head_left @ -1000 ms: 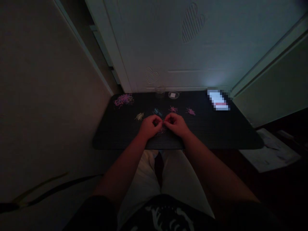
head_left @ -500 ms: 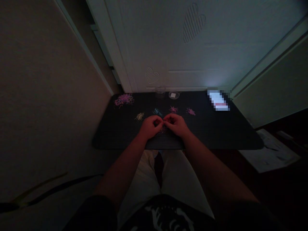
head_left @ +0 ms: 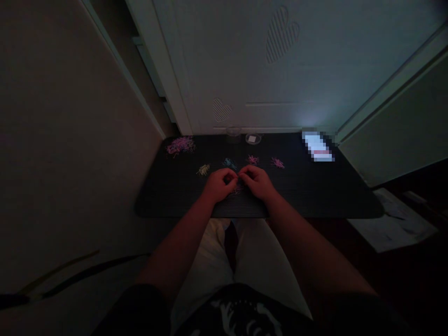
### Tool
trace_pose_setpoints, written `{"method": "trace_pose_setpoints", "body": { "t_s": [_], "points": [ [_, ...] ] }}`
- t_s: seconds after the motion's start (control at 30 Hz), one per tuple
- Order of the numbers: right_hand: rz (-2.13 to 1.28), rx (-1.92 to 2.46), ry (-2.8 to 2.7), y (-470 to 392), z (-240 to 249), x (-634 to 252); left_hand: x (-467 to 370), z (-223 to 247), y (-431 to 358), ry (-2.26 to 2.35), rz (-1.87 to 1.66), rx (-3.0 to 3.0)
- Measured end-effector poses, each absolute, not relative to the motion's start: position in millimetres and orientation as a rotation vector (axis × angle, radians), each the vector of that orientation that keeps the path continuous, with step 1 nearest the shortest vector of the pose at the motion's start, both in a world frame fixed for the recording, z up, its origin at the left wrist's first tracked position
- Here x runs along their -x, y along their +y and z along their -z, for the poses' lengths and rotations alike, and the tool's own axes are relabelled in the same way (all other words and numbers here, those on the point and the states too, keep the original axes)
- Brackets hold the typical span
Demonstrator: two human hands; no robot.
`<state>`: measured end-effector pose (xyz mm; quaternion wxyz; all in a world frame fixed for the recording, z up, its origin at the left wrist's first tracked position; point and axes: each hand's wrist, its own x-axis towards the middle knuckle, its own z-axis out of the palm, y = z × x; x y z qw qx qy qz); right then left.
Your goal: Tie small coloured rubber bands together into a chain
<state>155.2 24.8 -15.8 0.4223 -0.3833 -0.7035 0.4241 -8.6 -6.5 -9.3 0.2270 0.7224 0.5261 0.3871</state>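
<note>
My left hand (head_left: 220,184) and my right hand (head_left: 257,181) meet fingertip to fingertip low over the dark table (head_left: 297,191). Both are pinched closed; whatever sits between the fingers is too small and dim to name. Just below the fingertips lies a small pile of pinkish strands (head_left: 237,189), partly covered by the hands. Beyond the hands are a teal pile (head_left: 229,163) and a pink pile (head_left: 252,160). A yellowish pile (head_left: 203,170) lies left of my left hand, and another pink pile (head_left: 277,162) lies to the right.
A larger pink and purple heap (head_left: 180,145) lies at the table's back left corner. Near the back edge stand a clear container (head_left: 233,134) and a round lid with a white label (head_left: 253,139). A lit, blurred-out screen (head_left: 318,145) is at the back right, before a white door (head_left: 245,65).
The fingertips of my two hands have shifted very slightly apart. The piles, containers and screen look unmoved.
</note>
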Motion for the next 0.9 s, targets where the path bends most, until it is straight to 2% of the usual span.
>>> {"method": "trace_pose_setpoints", "body": {
  "t_s": [0.9],
  "points": [
    [-1.116,0.963,-1.803,24.4,13.1,-156.2,7.7,7.5,-7.2,1.519,-1.066,-1.963]
  ]
}}
